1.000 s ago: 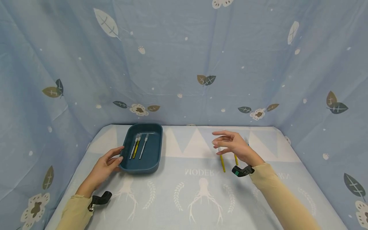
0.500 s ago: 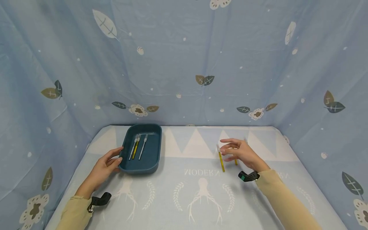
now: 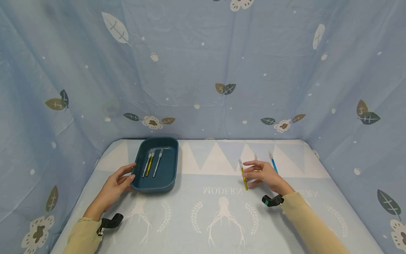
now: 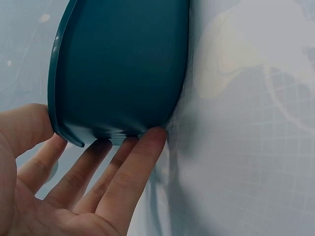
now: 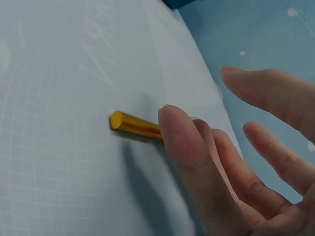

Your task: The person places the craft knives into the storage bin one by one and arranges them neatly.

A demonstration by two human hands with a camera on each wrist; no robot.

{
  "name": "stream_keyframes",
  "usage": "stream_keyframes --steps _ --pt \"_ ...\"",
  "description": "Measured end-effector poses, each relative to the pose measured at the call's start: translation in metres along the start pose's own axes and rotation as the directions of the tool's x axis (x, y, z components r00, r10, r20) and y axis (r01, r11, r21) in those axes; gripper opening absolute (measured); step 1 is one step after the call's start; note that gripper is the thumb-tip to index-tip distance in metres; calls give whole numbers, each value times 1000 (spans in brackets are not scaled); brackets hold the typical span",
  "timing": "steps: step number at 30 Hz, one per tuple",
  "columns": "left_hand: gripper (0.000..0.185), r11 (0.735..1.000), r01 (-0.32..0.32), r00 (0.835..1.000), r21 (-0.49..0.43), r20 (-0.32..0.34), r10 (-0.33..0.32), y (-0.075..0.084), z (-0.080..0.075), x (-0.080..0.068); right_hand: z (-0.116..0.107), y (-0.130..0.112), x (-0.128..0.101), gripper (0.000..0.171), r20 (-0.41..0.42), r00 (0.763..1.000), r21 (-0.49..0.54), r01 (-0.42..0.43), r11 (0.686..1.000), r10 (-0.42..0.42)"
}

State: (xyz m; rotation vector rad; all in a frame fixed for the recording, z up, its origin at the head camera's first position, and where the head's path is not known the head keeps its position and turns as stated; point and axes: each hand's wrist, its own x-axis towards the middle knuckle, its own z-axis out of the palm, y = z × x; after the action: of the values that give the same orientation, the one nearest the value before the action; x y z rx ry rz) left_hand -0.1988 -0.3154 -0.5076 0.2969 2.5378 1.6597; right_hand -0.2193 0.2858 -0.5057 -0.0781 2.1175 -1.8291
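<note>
Currently, the right hand is hovering beside a yellow-handled tool with fingers spread and loosely bent, grasping nothing; whether a fingertip is touching the handle cannot be told. The tool is lying on the table between its middle and its right edge, pale translucent tip pointing toward the far edge.

Handling: the handle is appearing slim, round and glossy in the right wrist view, so it is probably behaving as a light, stiff part, prone to rolling or slipping under an off-centre pinch. The tip is looking like the more fragile end; avoid loading it. Grip point: mid-handle, thumb and index finger on opposite sides, pressure light.

Clearance: a 2nd yellow tool is lying partly hidden behind the right hand, and a blue tool is lying nearer the table's right edge.

Support side: the left hand is resting extended, unclenched fingertips against the outer left wall of a teal tray, which is sitting near the table's far left corner and holding 2 silver tools and 1 yellow tool. The tray is seeming rigid; hold it by rim and wall.
</note>
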Motion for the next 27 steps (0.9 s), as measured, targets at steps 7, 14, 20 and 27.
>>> stream_keyframes --steps 7,14,20,27 --pt "61 1000 -2 1000 3 0 2 -1 0 0 1 8 0 67 -7 1000 3 -6 1000 6" --pt "61 1000 -10 1000 3 2 10 -1 0 0 1 11 2 63 -10 1000 -41 -5 999 5" --pt "61 1000 -12 1000 0 2 12 -1 0 -1 9 7 6 61 -17 1000 -117 -16 993 14" --pt "61 1000 -8 1000 12 1 8 0 1 0 17 1 8 61 -34 999 -191 -7 982 1"
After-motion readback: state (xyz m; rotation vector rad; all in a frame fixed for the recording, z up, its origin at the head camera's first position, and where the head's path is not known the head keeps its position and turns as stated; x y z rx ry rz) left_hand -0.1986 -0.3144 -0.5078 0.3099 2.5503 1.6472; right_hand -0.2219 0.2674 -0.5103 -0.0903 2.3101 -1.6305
